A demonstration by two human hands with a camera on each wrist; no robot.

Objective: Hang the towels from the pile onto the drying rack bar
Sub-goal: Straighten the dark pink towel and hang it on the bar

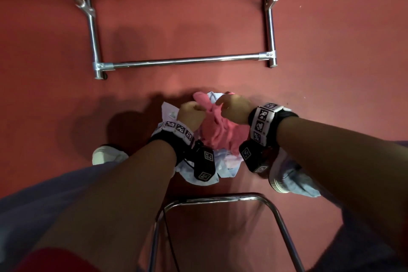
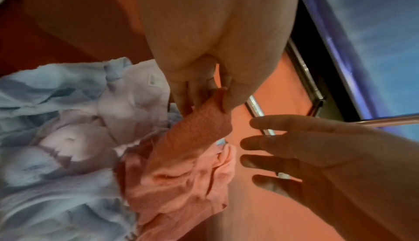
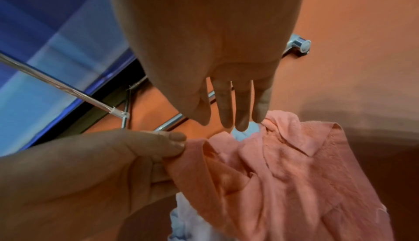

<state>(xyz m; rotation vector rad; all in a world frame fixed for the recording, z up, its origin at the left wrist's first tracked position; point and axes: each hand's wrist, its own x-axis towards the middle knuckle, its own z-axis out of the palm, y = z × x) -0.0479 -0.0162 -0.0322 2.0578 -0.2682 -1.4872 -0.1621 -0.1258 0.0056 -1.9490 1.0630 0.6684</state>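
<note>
On the floor, pile position: the towel pile point(image 1: 205, 146) lies on the red floor point(image 1: 66, 51) between our feet, just short of the drying rack.
Task item: we work the pink towel point(image 1: 217, 130), which sits on top of pale blue and white towels point(image 2: 56, 155).
Left hand: our left hand point(image 1: 190, 117) pinches a rolled edge of the pink towel between thumb and fingertips point(image 2: 226, 99); the other fingers are curled.
Right hand: our right hand point(image 1: 235, 109) has its fingers point(image 3: 226, 105) straight and spread, tips at the crumpled far edge of the pink towel; it holds nothing as far as we can see.
Rack: the low bar point(image 1: 185, 62) of the drying rack point(image 1: 268, 28) crosses just beyond the pile; we cannot see the upper hanging bar clearly.
Risk 1: the one-point pinch may slip on lifting, because the hold covers only a narrow fold.
Risk 2: the lower towels may drag up with the pink one, because the folds are tangled together.
Risk 3: the towel may go over the bar bunched, because the right hand has no corner yet.
Obstructions: the chair frame point(image 1: 220, 197) stands close behind the pile, and a shoe point(image 1: 103, 154) sits on each side of it; both limit our room to step.
</note>
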